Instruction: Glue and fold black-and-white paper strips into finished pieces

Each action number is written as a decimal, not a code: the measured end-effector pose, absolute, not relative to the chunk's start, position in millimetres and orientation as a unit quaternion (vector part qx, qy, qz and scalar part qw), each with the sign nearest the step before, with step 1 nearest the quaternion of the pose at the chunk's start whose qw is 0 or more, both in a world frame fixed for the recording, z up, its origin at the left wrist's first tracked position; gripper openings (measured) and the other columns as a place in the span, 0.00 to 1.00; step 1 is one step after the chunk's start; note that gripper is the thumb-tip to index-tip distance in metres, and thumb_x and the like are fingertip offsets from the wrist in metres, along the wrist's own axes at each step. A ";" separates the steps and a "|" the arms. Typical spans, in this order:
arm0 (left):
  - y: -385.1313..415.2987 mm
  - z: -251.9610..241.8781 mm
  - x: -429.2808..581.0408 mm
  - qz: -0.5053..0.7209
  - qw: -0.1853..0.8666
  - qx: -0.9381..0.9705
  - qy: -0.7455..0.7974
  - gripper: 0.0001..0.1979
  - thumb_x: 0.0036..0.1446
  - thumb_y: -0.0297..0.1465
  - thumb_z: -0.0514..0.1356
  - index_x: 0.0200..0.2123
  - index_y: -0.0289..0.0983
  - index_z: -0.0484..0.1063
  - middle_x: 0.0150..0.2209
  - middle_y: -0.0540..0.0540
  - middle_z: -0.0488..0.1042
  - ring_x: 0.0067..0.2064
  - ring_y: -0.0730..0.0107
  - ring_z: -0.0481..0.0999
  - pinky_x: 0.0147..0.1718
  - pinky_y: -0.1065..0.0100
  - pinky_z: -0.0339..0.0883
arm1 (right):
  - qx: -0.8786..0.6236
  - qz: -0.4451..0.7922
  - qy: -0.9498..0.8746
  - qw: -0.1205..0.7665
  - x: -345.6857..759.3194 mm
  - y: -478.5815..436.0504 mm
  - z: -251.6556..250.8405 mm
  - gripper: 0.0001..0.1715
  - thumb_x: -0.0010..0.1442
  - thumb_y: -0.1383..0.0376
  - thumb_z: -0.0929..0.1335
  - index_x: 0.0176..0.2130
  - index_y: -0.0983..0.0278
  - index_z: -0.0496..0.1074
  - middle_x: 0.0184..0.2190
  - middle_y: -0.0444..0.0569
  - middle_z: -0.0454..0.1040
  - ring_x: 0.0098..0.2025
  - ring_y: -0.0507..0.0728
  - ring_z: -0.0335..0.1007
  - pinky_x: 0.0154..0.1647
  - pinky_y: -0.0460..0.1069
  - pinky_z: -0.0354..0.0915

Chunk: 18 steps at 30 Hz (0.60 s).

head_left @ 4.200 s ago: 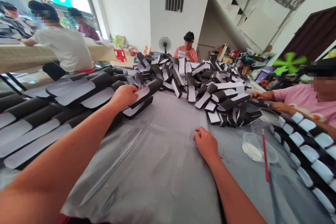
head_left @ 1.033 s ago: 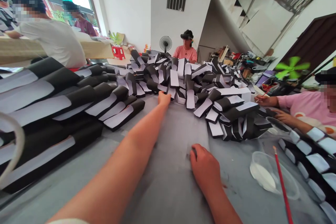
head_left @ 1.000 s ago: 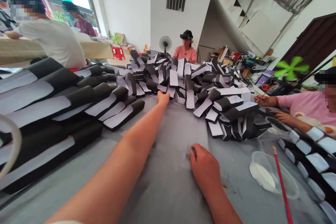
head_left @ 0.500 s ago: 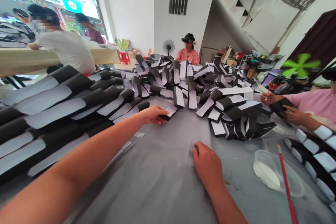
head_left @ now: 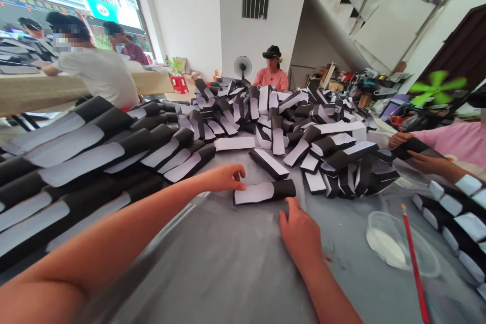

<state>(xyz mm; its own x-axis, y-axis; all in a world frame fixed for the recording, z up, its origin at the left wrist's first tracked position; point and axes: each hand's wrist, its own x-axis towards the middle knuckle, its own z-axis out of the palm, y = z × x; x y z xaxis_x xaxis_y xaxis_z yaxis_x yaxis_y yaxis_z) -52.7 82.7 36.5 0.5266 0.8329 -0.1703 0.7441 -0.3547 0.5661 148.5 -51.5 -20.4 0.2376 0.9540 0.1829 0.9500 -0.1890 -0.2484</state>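
A folded black-and-white paper strip (head_left: pixel 264 192) lies flat on the grey table cover (head_left: pixel 182 273) between my hands. My left hand (head_left: pixel 222 178) rests with curled fingertips just left of the strip's white end. My right hand (head_left: pixel 299 233) is below the strip's black end, with its fingers at or very near the lower edge. Neither hand visibly holds anything. Another strip (head_left: pixel 269 163) lies just beyond, at the foot of a large heap of similar strips (head_left: pixel 326 149). Long rows of black-and-white strips (head_left: pixel 94 162) stand beside my left forearm.
At right, a clear plastic bowl of white paste (head_left: pixel 393 245) holds a red-handled brush (head_left: pixel 415 263), beside a row of strips (head_left: pixel 451 217). A co-worker's hands (head_left: pixel 427 159) handle a dark strip. Another person (head_left: pixel 270 73) sits beyond the heap.
A strip now lies flat between my hands, where only bare cover showed before. My left hand has drawn back from the heap, and another strip has come to lie apart from it.
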 end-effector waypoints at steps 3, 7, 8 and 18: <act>94.5 32.7 -39.7 0.151 0.148 0.851 0.480 0.16 0.48 0.34 0.62 0.42 0.42 0.71 0.43 0.48 0.73 0.44 0.63 0.73 0.46 0.64 0.64 | -0.775 0.015 -0.613 0.152 148.4 -51.3 -19.2 0.14 0.63 0.66 0.60 0.47 0.62 0.68 0.36 0.51 0.78 0.37 0.57 0.75 0.32 0.47 0.60; 110.0 30.0 -12.7 0.186 0.068 0.888 0.414 0.21 0.49 0.27 0.60 0.49 0.42 0.69 0.52 0.45 0.68 0.55 0.60 0.67 0.55 0.62 0.59 | -0.781 0.026 -0.606 0.149 149.5 -50.4 -20.0 0.15 0.63 0.66 0.60 0.48 0.63 0.67 0.36 0.51 0.77 0.37 0.58 0.75 0.32 0.47 0.60; 113.7 29.2 -4.9 0.187 0.057 0.891 0.410 0.25 0.48 0.25 0.60 0.52 0.42 0.67 0.55 0.43 0.65 0.57 0.58 0.65 0.56 0.61 0.58 | -0.780 0.026 -0.607 0.150 149.7 -50.4 -20.8 0.16 0.63 0.66 0.60 0.50 0.63 0.67 0.36 0.52 0.77 0.37 0.58 0.75 0.32 0.48 0.61; 130.5 30.2 30.9 0.131 0.006 0.913 0.387 0.19 0.53 0.19 0.50 0.40 0.40 0.75 0.48 0.42 0.70 0.55 0.60 0.65 0.53 0.60 0.63 | -0.601 -0.075 -0.776 0.174 139.9 -57.6 -23.7 0.34 0.59 0.70 0.61 0.64 0.54 0.55 0.65 0.53 0.55 0.46 0.59 0.67 0.45 0.54 0.65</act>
<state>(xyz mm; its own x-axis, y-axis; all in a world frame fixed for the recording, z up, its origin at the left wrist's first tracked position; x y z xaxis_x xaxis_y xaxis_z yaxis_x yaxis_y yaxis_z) 30.9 130.5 30.2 0.6661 0.7082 0.2341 0.7050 -0.7002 0.1124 139.9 -57.6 -23.7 -0.2165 0.9070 0.3613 0.9596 0.2658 -0.0924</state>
